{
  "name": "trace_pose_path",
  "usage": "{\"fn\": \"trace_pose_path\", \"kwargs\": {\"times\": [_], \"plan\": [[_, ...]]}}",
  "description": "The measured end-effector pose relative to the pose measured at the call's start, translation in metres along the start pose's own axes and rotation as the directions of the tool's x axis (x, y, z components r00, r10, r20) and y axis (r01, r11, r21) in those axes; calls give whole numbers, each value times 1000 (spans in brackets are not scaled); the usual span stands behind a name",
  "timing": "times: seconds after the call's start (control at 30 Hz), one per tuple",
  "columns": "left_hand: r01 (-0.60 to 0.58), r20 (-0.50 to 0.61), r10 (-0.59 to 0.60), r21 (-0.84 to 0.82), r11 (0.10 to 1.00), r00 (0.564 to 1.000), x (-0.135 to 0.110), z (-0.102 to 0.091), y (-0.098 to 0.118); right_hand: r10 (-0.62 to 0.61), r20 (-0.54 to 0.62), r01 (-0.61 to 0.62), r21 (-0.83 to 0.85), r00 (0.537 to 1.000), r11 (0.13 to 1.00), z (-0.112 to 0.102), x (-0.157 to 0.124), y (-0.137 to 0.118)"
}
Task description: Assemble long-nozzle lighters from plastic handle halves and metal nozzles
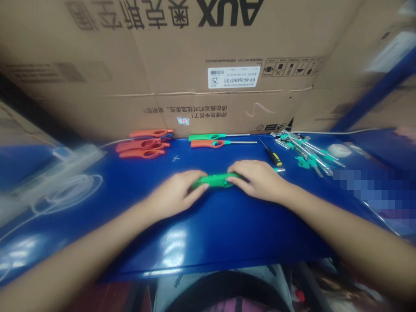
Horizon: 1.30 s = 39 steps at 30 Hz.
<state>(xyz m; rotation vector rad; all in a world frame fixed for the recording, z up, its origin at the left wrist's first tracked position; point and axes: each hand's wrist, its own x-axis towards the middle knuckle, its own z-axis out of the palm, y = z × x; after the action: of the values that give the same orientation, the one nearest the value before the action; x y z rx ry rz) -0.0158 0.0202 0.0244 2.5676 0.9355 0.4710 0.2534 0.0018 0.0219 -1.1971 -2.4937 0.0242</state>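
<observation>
A green plastic lighter handle (215,180) lies on the blue table (227,225) at the middle. My left hand (177,193) grips its left end with thumb and fingers closed around it. My right hand (256,177) covers and presses its right end, fingers curled over it. A metal tip shows just right of my right hand.
Several orange lighter shells (144,146) lie at the back left. A green lighter (208,137) and an orange lighter (211,144) with metal tubes lie at the back middle. A screwdriver (272,155) and a pile of green-and-metal parts (305,151) sit back right. Cardboard boxes (195,65) stand behind; clear tubing (68,190) lies left.
</observation>
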Motion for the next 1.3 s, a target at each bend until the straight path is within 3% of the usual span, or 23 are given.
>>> {"fn": "trace_pose_path", "kwargs": {"times": [0.17, 0.27, 0.37, 0.57, 0.77, 1.0, 1.3], "plan": [[-54, 41, 49, 123, 991, 998, -3, 4, 0, 75, 94, -81, 60, 993, 995, 2, 0, -7], [-93, 47, 84, 217, 972, 995, -3, 4, 0, -35, 112, 21, 121, 993, 992, 1, 1, -8], [-131, 41, 125, 253, 959, 991, -3, 4, -1, -182, 42, 173, 166, 982, 971, -1, 1, -6], [-178, 52, 171, 212, 961, 984, -4, 8, -3, -283, -95, 289, 50, 954, 956, 3, -4, -11], [-177, 21, 177, 243, 954, 984, -4, 7, -3, -224, -106, 230, 46, 969, 972, 0, -3, -14], [-136, -21, 145, 245, 960, 989, -2, -7, -13, -81, -64, 79, -23, 995, 997, -6, 2, 8], [-100, 18, 99, 276, 956, 995, -3, -3, -1, -89, -4, 88, -80, 996, 993, -1, 0, 2]]}}
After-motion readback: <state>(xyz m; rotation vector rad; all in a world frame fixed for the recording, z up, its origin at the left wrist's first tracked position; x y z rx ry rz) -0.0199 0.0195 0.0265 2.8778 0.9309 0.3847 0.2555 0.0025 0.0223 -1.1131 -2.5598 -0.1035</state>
